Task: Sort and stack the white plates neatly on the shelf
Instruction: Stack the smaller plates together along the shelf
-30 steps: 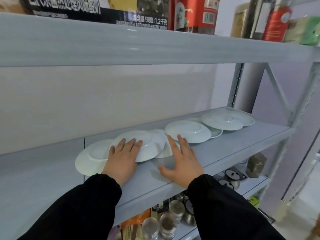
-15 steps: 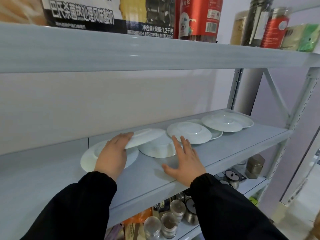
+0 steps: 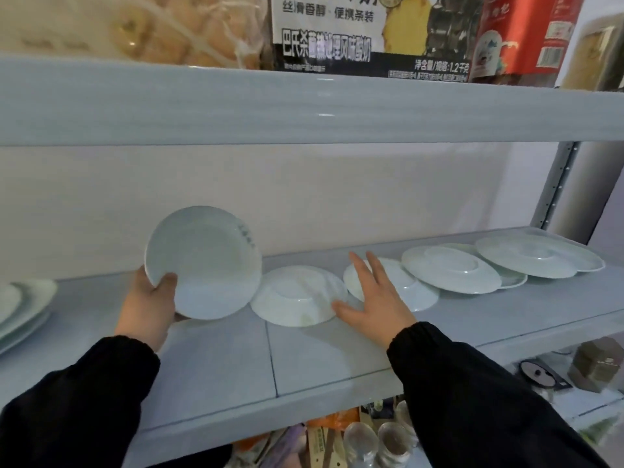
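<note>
Left hand [image 3: 148, 305] grips a tilted plate [image 3: 204, 261] by its lower rim, lifted clear of the shelf [image 3: 320, 359]. Right hand [image 3: 374, 298] lies flat, fingers spread, holding nothing, touching two upturned plates [image 3: 299, 295]. Beyond it to the right, further plates [image 3: 450, 270] overlap loosely, unsorted. A stack [image 3: 23, 305] sits left of the left hand. Judged early: most stacking remains. Carton [image 3: 364, 32] above reads "1.2"; other print is Chinese.
</note>
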Action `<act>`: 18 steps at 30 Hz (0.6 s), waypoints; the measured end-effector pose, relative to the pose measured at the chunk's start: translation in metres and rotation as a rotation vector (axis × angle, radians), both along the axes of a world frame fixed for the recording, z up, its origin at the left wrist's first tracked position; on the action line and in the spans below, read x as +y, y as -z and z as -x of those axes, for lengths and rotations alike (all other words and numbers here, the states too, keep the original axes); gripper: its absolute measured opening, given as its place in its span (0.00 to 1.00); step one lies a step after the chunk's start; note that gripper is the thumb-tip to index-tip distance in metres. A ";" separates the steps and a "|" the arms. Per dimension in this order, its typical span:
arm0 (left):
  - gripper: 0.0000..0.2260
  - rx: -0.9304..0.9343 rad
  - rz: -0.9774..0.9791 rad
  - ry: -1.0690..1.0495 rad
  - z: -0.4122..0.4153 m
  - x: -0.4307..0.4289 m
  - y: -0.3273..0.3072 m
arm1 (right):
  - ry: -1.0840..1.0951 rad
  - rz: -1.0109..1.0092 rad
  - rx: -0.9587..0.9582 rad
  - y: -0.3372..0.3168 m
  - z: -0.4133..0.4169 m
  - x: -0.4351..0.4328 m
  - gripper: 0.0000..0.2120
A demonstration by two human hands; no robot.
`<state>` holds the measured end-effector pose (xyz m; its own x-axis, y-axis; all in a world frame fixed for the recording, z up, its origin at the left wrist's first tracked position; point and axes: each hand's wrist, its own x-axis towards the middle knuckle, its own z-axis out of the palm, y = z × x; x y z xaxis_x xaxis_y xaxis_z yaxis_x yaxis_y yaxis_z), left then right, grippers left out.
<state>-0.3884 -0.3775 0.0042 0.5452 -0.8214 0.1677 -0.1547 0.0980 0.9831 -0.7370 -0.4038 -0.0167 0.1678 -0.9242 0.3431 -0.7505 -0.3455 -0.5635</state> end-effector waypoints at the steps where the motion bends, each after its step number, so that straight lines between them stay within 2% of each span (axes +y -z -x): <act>1: 0.19 0.010 -0.028 -0.013 -0.008 0.002 0.001 | -0.022 -0.012 -0.011 -0.001 -0.011 -0.003 0.45; 5: 0.19 -0.046 -0.183 -0.027 -0.042 0.011 0.010 | -0.087 -0.025 -0.022 0.007 -0.040 -0.010 0.43; 9: 0.24 -0.365 -0.345 -0.066 -0.058 0.014 0.019 | -0.101 -0.030 0.092 0.014 -0.045 -0.016 0.42; 12: 0.29 -0.525 -0.415 -0.013 -0.056 0.008 0.024 | -0.107 -0.037 0.138 0.016 -0.045 -0.016 0.41; 18: 0.25 -0.562 -0.391 0.048 -0.056 0.008 0.026 | -0.114 -0.064 0.190 0.019 -0.044 -0.019 0.42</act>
